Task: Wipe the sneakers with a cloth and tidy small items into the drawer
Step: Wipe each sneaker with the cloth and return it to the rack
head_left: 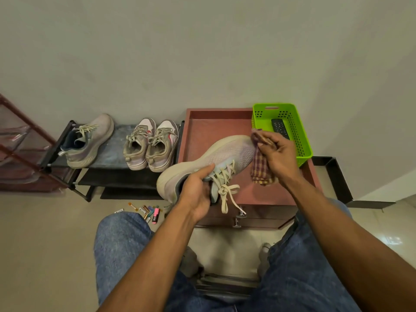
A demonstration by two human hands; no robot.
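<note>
The left hand [198, 188] grips the shoe [209, 163] at its opening, fingers curled around the collar, and holds it in the air over the front edge of the red cabinet top [209, 129]. The right hand [276, 152] pinches the checked cloth [261, 170] and presses it on the toe of the shoe.

The long laces [227, 194] hang down loose. They could catch on the drawer knobs [238, 218] just below and tug the shoe. The hand holds only the back of the shoe, so a hard rub on the toe could twist it out of the grip. Then it could drop onto the cabinet top or the floor.

The small things [148, 212], pens and markers, lie on the floor by the left knee, near the cabinet's front corner. They are not in the drawer yet. A foot could kick them away.

Farther back, the green basket [301, 140] sits at the right back corner of the cabinet top, very close to the right hand. A big wipe could bump it. A remote [279, 127] lies inside it.

Three more shoes [126, 143] wait on the black rack [67, 136] by the wall.
</note>
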